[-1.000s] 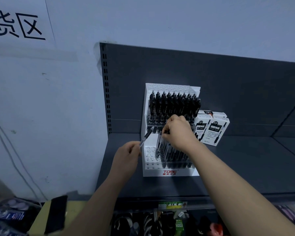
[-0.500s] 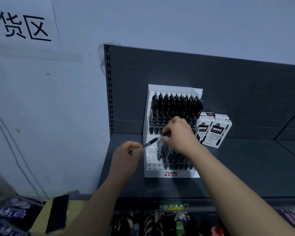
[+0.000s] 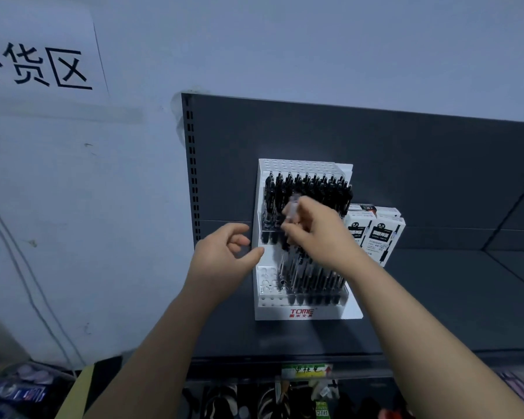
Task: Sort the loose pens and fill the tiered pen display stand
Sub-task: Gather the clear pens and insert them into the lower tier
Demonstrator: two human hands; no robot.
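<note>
A white tiered pen display stand point(image 3: 300, 311) stands on the dark shelf point(image 3: 436, 297). Black pens point(image 3: 315, 189) fill its upper tier, and more pens point(image 3: 312, 276) fill most of the lower tier, with bare holes at its left end. My right hand point(image 3: 318, 234) is in front of the stand's middle and pinches a clear-barrelled pen point(image 3: 291, 208), blurred, held nearly upright. My left hand point(image 3: 224, 258) hovers just left of the stand with loosely curled fingers and nothing in it.
Two white pen boxes point(image 3: 375, 234) lean behind the stand on its right. The shelf's dark back panel point(image 3: 406, 161) rises behind. A white wall with a paper sign point(image 3: 37, 65) lies to the left. Packaged goods point(image 3: 15, 388) sit below left.
The pen that my left hand held has passed to my right hand, which lifted it upright before the stand. My left hand has let go and stays beside the stand.
</note>
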